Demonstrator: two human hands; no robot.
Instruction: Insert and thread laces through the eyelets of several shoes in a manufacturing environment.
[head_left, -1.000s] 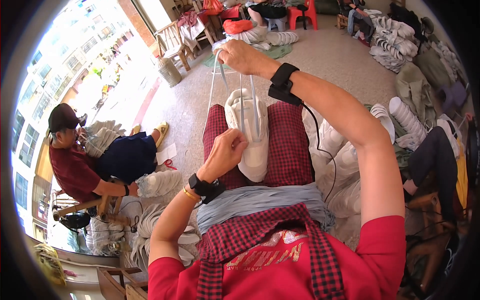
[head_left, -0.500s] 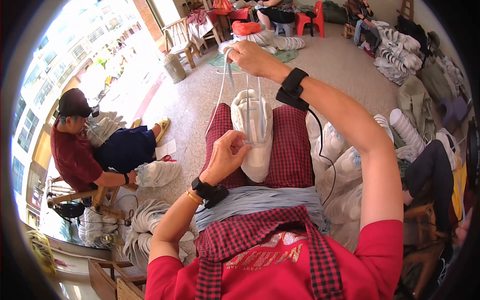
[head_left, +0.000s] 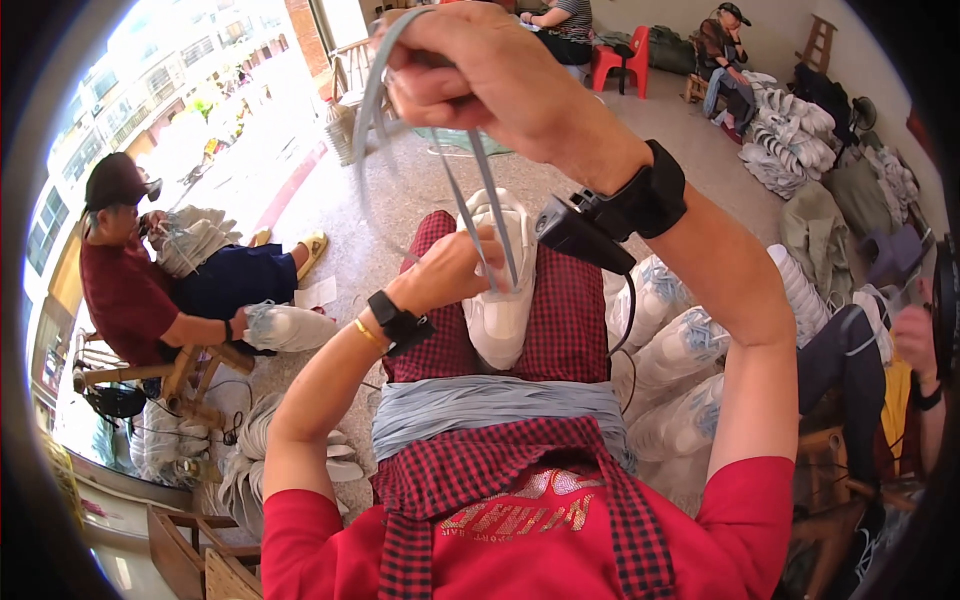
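A white sneaker lies on my lap, its toe toward me. From its throat a pale grey-blue shoelace rises in taut strands. High over the shoe's far end, my right hand is closed around the lace, with a loop hanging from its fingers. My left hand bends over the throat of the shoe, fingers curled by the eyelets; what they pinch is hidden. Across my waist lies a thick bundle of grey-blue laces.
Piled white shoes stand by my right leg. At left a co-worker in a dark red shirt holds a stack of shoes. Another person's hand shows at the right edge. A red plastic chair stands farther off.
My right hand has risen closer to the camera, pulling the lace up and leaving fewer strands by the shoe. My left hand has shifted up over the shoe's throat.
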